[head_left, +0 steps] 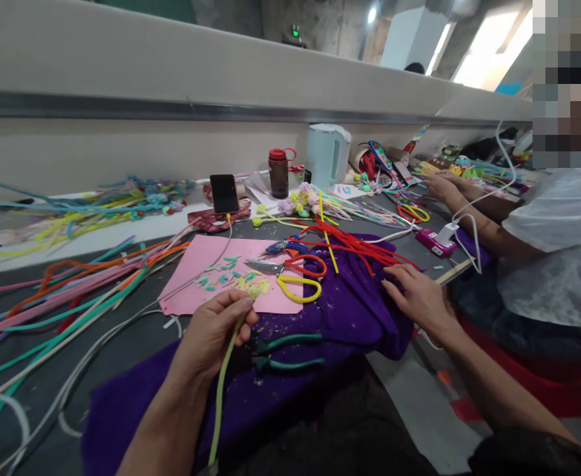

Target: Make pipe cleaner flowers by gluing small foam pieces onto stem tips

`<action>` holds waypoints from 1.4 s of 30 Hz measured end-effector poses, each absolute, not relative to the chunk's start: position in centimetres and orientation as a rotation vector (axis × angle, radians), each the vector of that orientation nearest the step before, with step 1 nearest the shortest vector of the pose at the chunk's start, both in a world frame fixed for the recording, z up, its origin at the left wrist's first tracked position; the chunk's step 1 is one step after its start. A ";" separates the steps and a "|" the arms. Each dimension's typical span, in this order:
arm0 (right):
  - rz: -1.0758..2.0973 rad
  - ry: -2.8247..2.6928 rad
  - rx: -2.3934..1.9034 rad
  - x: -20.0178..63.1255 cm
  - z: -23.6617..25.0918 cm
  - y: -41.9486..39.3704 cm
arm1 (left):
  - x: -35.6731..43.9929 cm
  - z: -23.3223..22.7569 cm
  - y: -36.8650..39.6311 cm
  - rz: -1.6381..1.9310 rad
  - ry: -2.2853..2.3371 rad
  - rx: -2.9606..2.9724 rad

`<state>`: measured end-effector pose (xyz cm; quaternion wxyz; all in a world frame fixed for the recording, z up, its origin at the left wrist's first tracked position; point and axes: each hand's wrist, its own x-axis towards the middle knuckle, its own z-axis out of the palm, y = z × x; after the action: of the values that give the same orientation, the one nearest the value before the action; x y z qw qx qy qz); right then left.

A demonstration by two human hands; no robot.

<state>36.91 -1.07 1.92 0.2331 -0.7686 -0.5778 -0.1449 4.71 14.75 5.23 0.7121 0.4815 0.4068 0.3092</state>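
My left hand point(213, 330) pinches a pale green pipe cleaner point(219, 396) near its top end, and its stem hangs down past my wrist. A small yellow-green fuzzy tip point(254, 291) shows above the fingertips. My right hand point(416, 297) lies with fingers stretched over a purple cloth point(359, 311), close to a bunch of red pipe cleaners point(354, 243). Between the hands are scissors point(297, 268) with one red and one yellow handle loop, a blue glue gun point(287, 246) and green-handled pliers point(290, 352). Cut teal and yellow bits lie on a pink sheet point(181, 277).
Loose coloured pipe cleaners point(86, 284) spread across the left side. A phone point(225, 194) on a cable, a brown bottle point(278, 175) and a light blue kettle point(327, 155) stand along the back. A power strip point(435, 242) lies at right, beside a co-worker's arm point(483, 225).
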 end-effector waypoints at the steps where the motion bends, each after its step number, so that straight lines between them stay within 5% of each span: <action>1: -0.422 -1.564 -2.110 36.3 3.1 -0.7 | 4.7 5.3 14.7 0.683 0.899 1.066; 12: 0.831 -1.653 -1.113 25.5 7.9 13.8 | 4.6 4.8 15.4 0.690 0.926 1.081; 19: 1.198 -1.201 -0.803 26.5 7.9 17.5 | 4.5 5.4 15.0 0.721 0.907 1.003; 42: 1.105 -1.944 -0.873 23.4 5.3 14.2 | 4.3 4.3 14.4 0.619 0.886 1.101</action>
<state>23.43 14.15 5.27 0.3622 -0.3389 -0.7548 0.4292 4.30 14.43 4.29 0.7170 0.4974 0.4004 0.2796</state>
